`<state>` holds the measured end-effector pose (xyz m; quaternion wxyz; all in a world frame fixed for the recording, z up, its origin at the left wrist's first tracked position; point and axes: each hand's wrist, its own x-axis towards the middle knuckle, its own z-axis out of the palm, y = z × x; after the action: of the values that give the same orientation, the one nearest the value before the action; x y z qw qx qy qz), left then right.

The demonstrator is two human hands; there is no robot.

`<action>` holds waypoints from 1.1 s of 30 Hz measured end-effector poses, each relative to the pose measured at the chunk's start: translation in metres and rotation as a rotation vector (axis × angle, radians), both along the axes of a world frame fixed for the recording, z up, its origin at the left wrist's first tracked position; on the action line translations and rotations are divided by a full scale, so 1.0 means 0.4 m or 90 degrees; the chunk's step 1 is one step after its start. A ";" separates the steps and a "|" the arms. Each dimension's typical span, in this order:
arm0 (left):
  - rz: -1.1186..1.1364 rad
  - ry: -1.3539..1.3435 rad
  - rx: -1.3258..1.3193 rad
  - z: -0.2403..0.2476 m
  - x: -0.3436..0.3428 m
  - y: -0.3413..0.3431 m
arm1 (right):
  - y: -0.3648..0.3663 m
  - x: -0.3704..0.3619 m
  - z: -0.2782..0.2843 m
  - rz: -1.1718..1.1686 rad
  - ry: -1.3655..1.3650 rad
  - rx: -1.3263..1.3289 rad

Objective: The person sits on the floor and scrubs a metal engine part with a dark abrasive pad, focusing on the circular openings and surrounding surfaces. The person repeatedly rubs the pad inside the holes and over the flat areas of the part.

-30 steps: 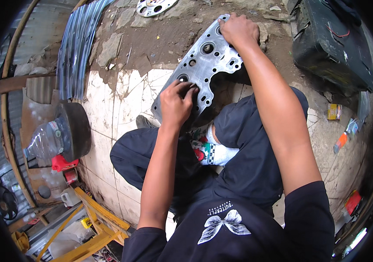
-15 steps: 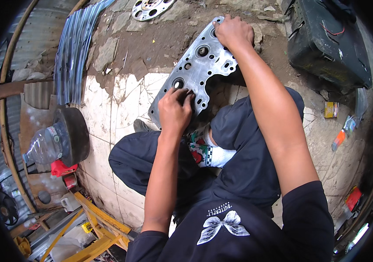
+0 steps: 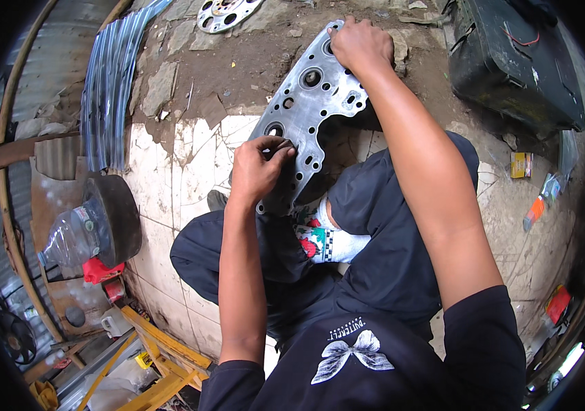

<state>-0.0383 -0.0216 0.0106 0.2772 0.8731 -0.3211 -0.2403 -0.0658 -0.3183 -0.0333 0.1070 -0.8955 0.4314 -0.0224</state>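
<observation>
A grey metal cylinder head (image 3: pixel 306 106) with several round holes lies slanted in front of me, its near end by my crossed legs. My right hand (image 3: pixel 362 46) is closed over its far end, fingers curled round the edge. Over the near part is my left hand (image 3: pixel 255 170), thumb and fingers pinched together beside a large round opening. Something dark shows at those fingertips, too covered to name. The near end of the metal looks dark under this hand, and I cannot tell whether that is shadow or a dark sheet.
A round metal plate with holes (image 3: pixel 229 14) lies beyond on the dirt. At right stand a black case (image 3: pixel 512 75), a small yellow box (image 3: pixel 521 165) and an orange-tipped packet (image 3: pixel 541 202). Left are a corrugated sheet (image 3: pixel 111 89), a clear bottle (image 3: pixel 70 236) and a yellow frame (image 3: pixel 162 342).
My left hand has shifted left and slightly nearer to me, with its fingers drawn into a pinch. My right hand keeps its hold on the far end.
</observation>
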 end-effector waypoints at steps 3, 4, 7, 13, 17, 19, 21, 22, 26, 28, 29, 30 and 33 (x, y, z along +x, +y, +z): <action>-0.037 -0.049 -0.023 0.008 -0.004 -0.015 | -0.005 -0.005 -0.005 0.004 -0.007 -0.013; -0.033 -0.059 -0.027 0.007 -0.004 -0.016 | -0.005 -0.004 -0.005 0.002 -0.006 -0.015; -0.025 -0.068 -0.024 -0.002 0.003 -0.012 | 0.003 -0.004 0.001 -0.001 -0.007 -0.014; -0.047 -0.049 0.007 0.013 0.009 -0.019 | 0.004 -0.005 0.016 0.000 -0.008 0.021; -0.039 -0.056 -0.073 -0.022 -0.011 -0.003 | -0.010 0.001 -0.011 -0.006 -0.026 0.001; -0.025 -0.060 -0.098 -0.033 -0.024 0.006 | -0.001 0.000 -0.007 0.004 -0.028 -0.005; -0.020 -0.074 -0.107 -0.036 -0.028 0.011 | -0.004 -0.003 0.010 0.021 -0.026 0.002; -0.034 -0.089 -0.120 -0.037 -0.029 0.012 | -0.005 -0.002 0.015 0.012 -0.026 0.015; -0.066 -0.182 -0.145 -0.038 -0.046 -0.003 | -0.003 -0.002 0.022 -0.013 -0.039 0.036; -0.058 -0.200 -0.131 -0.028 -0.057 -0.011 | -0.003 -0.006 0.022 -0.011 -0.048 0.039; -0.059 -0.187 -0.137 -0.029 -0.061 -0.003 | -0.001 -0.009 0.021 -0.005 -0.050 0.045; -0.062 -0.175 -0.145 -0.028 -0.061 0.005 | -0.005 -0.011 0.023 -0.001 -0.053 0.049; -0.059 -0.159 -0.151 -0.025 -0.067 0.019 | 0.003 -0.003 0.019 -0.020 -0.059 0.036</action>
<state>-0.0651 -0.0141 0.0006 0.3249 0.8414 -0.4193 -0.1029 -0.0671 -0.3171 -0.0258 0.1520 -0.8831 0.4408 -0.0532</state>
